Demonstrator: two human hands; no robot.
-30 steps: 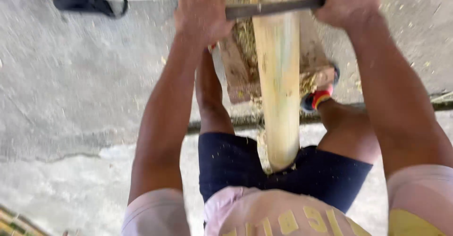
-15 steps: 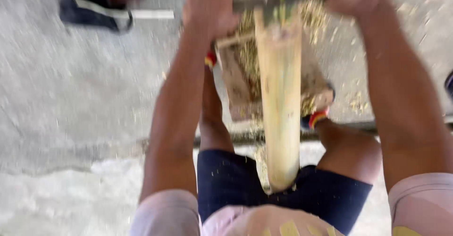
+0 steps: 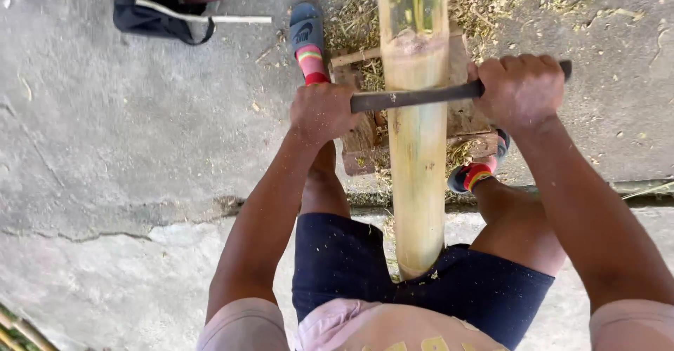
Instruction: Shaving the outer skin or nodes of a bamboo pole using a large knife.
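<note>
Scene: a person seen from above, seated, working a pole on a concrete floor (image 3: 105, 147).
Bamboo pole (image 3: 418, 175): pale yellow, running from 6 o'clock at the lap up to 12 o'clock, its near end propped against the dark shorts (image 3: 337, 260), likely to brace it.
Wooden block (image 3: 361, 137): under the pole's middle, seemingly to lift it off the ground; shavings (image 3: 351, 31) lie around it.
Blade (image 3: 414, 97): a dark flat bar laid crosswise on the pole, touching its top face.
Left hand (image 3: 324, 111): fingers clamped on the blade's end at 9 o'clock of the pole.
Right hand (image 3: 521, 90): fingers clamped on the other end at 3 o'clock; the two-ended grip probably keeps the pull even.
Feet: sandals (image 3: 306, 28) either side of the block.
Background: a dark bag (image 3: 151, 10) at 11 o'clock, well apart.
Change: half a second ago the blade sat higher up the pole; it is now nearer the body.
</note>
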